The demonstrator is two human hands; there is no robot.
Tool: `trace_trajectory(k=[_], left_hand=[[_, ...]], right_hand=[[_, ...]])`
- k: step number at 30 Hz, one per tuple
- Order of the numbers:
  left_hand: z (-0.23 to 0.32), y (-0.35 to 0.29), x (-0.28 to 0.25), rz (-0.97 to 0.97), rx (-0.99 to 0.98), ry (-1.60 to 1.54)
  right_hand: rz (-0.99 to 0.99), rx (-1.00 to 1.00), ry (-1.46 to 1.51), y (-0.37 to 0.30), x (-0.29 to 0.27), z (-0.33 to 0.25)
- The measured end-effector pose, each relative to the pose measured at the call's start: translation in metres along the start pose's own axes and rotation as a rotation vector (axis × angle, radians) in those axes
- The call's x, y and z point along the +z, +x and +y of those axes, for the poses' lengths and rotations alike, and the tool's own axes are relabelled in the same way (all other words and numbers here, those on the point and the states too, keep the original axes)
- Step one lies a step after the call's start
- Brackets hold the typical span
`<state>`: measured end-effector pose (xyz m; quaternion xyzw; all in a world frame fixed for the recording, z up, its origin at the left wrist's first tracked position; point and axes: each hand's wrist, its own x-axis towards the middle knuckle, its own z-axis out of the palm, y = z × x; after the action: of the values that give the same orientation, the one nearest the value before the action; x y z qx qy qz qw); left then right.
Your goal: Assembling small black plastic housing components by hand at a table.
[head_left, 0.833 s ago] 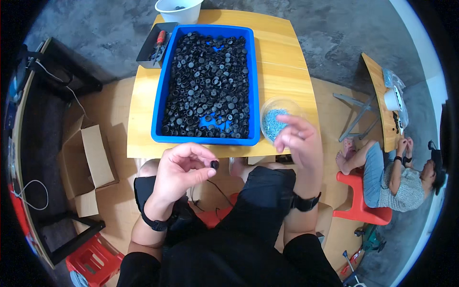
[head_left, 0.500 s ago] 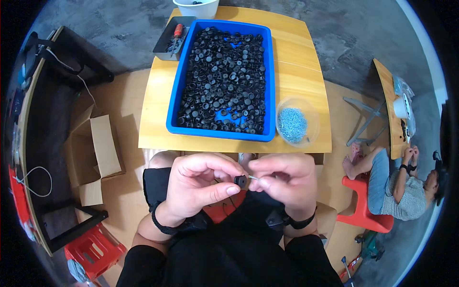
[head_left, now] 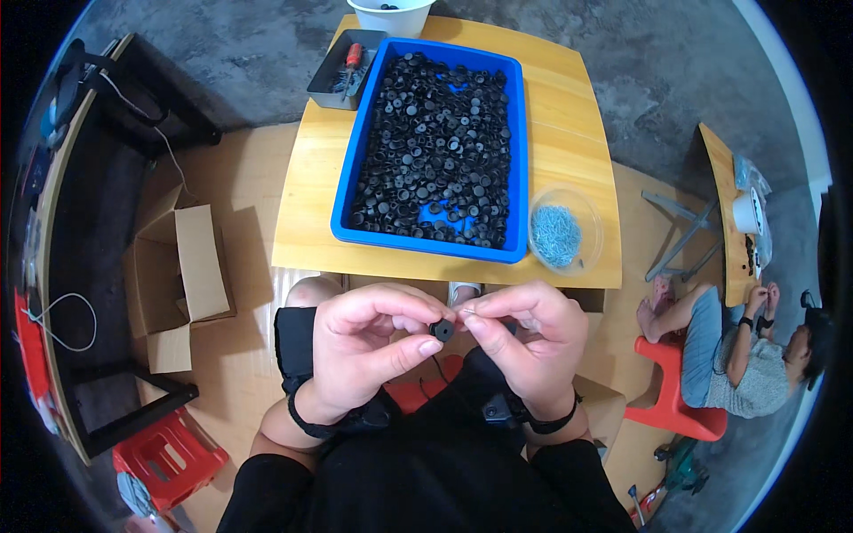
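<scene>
The right hand (head_left: 531, 345) has swung in from the blue tray's (head_left: 391, 236) right to meet the left hand (head_left: 360, 345) on its near side. The left grip pinches a black cap (head_left: 442, 330); the right is closed, seemingly on a hidden screw, bringing both parts together. Beyond, loose caps (head_left: 426, 147) fill the tray.

Soft shadows; black fisheye corners

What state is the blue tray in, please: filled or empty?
Filled: across the blue tray, round black parts cover nearly all the bottom.
</scene>
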<state>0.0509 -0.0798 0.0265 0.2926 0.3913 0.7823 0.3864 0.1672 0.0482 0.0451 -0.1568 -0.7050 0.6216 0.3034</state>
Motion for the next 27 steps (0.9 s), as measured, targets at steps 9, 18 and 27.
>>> trace_trajectory(k=[9, 18, 27], left_hand=[[0.006, -0.002, -0.006, 0.02, 0.207, 0.387], [0.011, 0.0, -0.01, -0.034, 0.359, 0.785], [-0.017, -0.015, -0.032, 0.07, 0.174, 0.667]], right_hand=[[-0.125, -0.137, -0.082, 0.007, 0.007, -0.006], [-0.222, 0.092, 0.044, 0.004, 0.01, 0.003], [-0.245, 0.374, 0.439, -0.002, 0.017, 0.035]])
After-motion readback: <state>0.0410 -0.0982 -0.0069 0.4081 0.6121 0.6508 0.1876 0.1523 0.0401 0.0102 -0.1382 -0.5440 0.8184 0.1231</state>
